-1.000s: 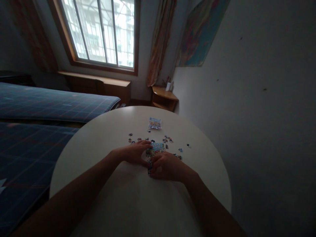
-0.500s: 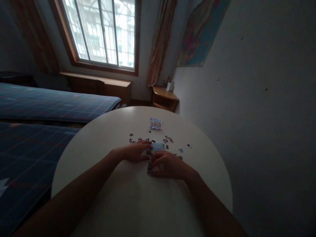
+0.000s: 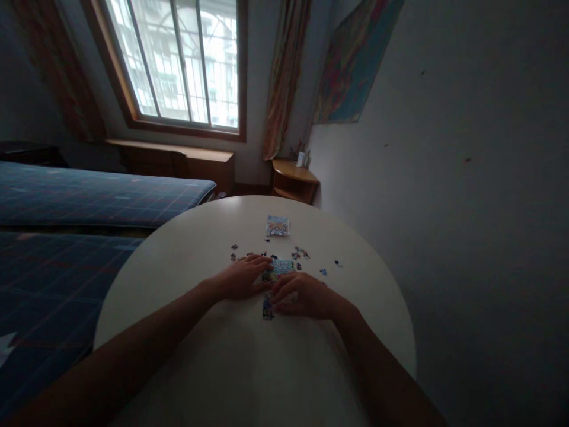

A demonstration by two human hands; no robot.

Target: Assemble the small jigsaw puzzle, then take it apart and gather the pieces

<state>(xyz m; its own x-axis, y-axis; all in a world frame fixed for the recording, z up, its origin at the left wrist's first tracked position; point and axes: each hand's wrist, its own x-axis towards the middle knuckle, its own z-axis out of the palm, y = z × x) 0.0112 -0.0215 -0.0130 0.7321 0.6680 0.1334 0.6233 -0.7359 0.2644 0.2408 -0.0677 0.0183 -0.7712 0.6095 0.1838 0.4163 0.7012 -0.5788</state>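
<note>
Pale round tbl (image 3: 213, 356), partly joined jigsaw block (image 3: 283, 268) near its middle, blue w/ some yellow & green, its lower R part hidden by a hand. L hand (image 3: 242, 279) sits at 9 o'clock of the block, palm down, fingers spread, tips on its upper L edge, thumb reaching toward its lower L corner. R hand (image 3: 306, 295) at approx 5 o'clock, fingers bent, thumb & index a bit apart, tips at the edge of a narrow dark puzzle strip (image 3: 267, 308); can't tell if they pinch it. Strip lies at 7 o'clock of the block, top end by the fingers; can't tell if the 2 are linked. Loose pc cluster (image 3: 299, 253) at approx 1 to 2 o'clock, close by; 1 blue pc (image 3: 323, 271) at 3 o'clock, 1 dark pc (image 3: 338, 262) a bit farther out same way. More pcs at 10 to 11 o'clock beyond the L fingers, incl 1 dark pc (image 3: 234, 246). Pic packet (image 3: 278, 226) flat at 12 o'clock. Off the tbl: plaid mattress (image 3: 89, 193) at 10, barred window (image 3: 178, 65) at 11, wood corner shelf (image 3: 294, 173) at 12
</note>
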